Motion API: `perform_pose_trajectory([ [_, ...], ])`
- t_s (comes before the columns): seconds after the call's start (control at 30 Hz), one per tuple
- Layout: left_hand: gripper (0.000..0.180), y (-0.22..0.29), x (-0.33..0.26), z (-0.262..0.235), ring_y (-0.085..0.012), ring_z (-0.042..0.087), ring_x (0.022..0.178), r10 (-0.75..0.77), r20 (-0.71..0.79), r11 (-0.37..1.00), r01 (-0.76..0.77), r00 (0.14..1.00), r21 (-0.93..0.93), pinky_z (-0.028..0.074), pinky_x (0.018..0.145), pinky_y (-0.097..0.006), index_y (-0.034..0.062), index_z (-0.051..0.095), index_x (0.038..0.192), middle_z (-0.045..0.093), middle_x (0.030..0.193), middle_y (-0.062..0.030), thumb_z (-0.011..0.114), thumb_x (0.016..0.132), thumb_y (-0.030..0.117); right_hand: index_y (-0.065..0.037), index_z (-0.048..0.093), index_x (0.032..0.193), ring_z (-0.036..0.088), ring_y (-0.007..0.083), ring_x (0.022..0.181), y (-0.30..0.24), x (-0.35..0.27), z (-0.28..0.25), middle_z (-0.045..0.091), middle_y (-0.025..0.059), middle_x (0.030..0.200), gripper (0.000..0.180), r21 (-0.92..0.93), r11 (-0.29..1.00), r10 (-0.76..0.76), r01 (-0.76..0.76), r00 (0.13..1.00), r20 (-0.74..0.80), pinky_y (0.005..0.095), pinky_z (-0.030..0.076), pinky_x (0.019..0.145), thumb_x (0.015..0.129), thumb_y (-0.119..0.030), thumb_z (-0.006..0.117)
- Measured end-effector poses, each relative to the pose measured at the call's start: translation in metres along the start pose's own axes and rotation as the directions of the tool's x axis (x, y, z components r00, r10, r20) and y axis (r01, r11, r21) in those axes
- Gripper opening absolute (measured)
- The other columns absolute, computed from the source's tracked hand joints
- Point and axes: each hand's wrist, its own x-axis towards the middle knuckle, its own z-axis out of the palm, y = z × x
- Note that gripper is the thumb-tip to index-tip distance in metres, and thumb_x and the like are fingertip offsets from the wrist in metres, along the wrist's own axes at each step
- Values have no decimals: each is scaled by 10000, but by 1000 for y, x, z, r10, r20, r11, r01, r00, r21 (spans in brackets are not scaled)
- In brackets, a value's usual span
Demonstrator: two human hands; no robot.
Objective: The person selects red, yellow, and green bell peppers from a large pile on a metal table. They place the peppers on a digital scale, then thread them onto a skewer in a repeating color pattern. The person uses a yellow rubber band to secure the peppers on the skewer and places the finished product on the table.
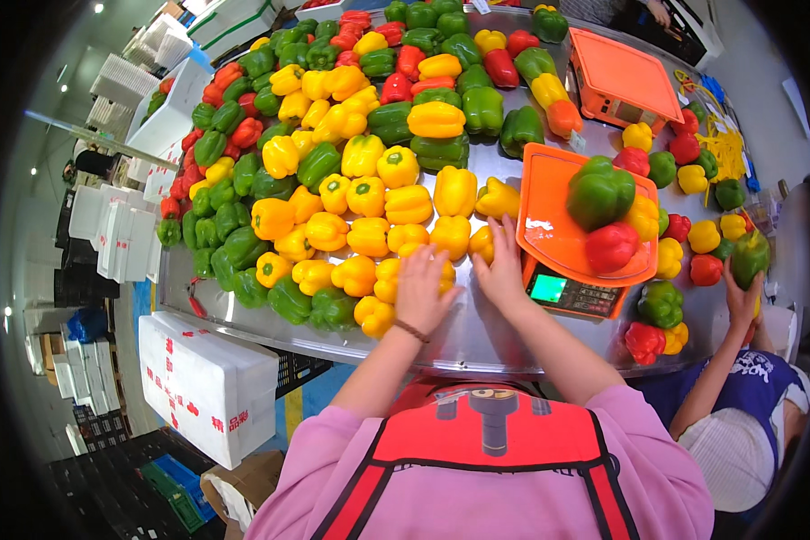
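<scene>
Well, left hand (426, 293) and right hand (502, 273), grip unclear, touch peppers (480, 239) beside bare tabletop (477, 331).

The bench (472, 346) has a smooth bare-metal top with a soft, blurry sheen. Skins on the bell peppers (436, 119) look taut, waxy and glossy, each catching small highlights. Orange plastic forms the weighing scale's tray (542, 220), smooth with a slight shine. The white box (209, 378) looks like matt foam; the open carton (259, 470), dull brown cardboard. Pink cloth of the sleeve (666, 459) is soft and matt, while the red apron bib (441, 441) appears smooth, its fabric unclear
</scene>
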Motion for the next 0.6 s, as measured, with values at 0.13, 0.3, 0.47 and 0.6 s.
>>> perform_pose_trajectory([
  [0.13, 678, -43, 28, -21, -379, 453, 1188, -106, -29, 985, 109, 994, 132, 377, 1019, -431, 26, 466, 1290, 497, 1288, -200, 763, 715, 228, -47, 408, 1366, 260, 421, 1376, -12, -34, -11, 274, 221, 1488, 685, -109, 976, -191, 190, 982, -2, 473, 247, 1124, 739, -83, 683],
  [0.3, 704, -49, 60, -23, -363, 511, 1108, -205, 279, 947, 118, 938, 300, 433, 965, -426, 49, 495, 1265, 538, 1195, -185, 786, 649, 225, -31, 467, 1316, 392, 370, 1297, -43, -58, -60, 408, 204, 1398, 621, 98, 968, -238, 230, 967, 85, 449, 325, 1081, 735, -79, 683],
  [0.47, 666, -44, 64, -50, -355, 536, 1084, -131, 183, 978, 96, 974, 187, 458, 922, -436, 71, 527, 1234, 551, 1153, -170, 769, 627, 201, 5, 507, 1272, 500, 331, 1218, -43, -53, -157, 535, 183, 1286, 504, -28, 966, -258, 258, 940, -223, 401, 392, 1022, 790, -45, 648],
  [0.6, 646, 29, 92, -73, -371, 536, 1023, 143, -97, 973, -158, 985, -169, 454, 912, -425, 12, 495, 1210, 542, 1112, -186, 760, 641, 167, 17, 472, 1301, 479, 311, 1234, 22, -24, -232, 508, 170, 1311, 519, -138, 990, -90, 23, 858, -506, 399, 369, 1050, 825, -85, 653],
])
